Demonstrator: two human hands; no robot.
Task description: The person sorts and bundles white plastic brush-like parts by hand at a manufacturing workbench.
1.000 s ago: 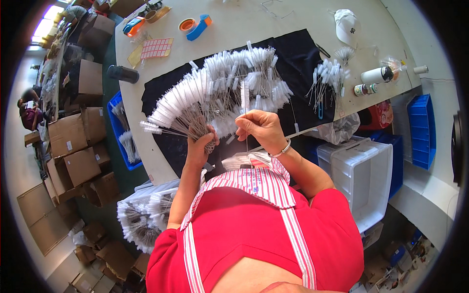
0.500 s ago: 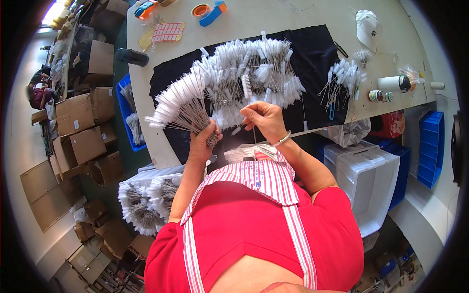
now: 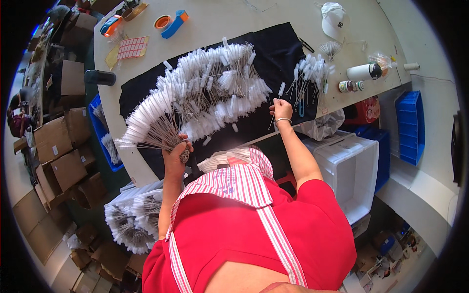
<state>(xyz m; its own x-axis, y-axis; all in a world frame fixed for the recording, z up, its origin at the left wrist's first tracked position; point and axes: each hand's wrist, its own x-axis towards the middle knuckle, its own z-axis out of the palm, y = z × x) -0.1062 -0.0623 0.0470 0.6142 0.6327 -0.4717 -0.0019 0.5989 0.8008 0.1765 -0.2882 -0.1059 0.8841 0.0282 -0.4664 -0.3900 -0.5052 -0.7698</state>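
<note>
My left hand (image 3: 176,157) is closed round the wire stems of a thick bundle of white-bristled wire brushes (image 3: 145,117), whose heads fan out to the left. Off to the right, near the table's front edge, my right hand (image 3: 282,111) pinches the stem of a single small brush (image 3: 282,89), its white head pointing away from me. Between the hands and beyond them, a big heap of similar brushes (image 3: 220,80) covers much of a black cloth (image 3: 276,46). A smaller pile of brushes (image 3: 312,71) lies just right of my right hand.
A dark cup (image 3: 100,77), a label sheet (image 3: 133,48) and a blue tape dispenser (image 3: 175,24) stand toward the left and back. At right are a white cap (image 3: 335,20) and a white bottle (image 3: 364,72). White bins (image 3: 349,161) stand below the table; cartons (image 3: 73,166) are stacked left.
My right hand has moved right, from beside the left-hand bundle to near the smaller pile, and now pinches a small brush. The left hand still holds its bundle. The whole view has shifted.
</note>
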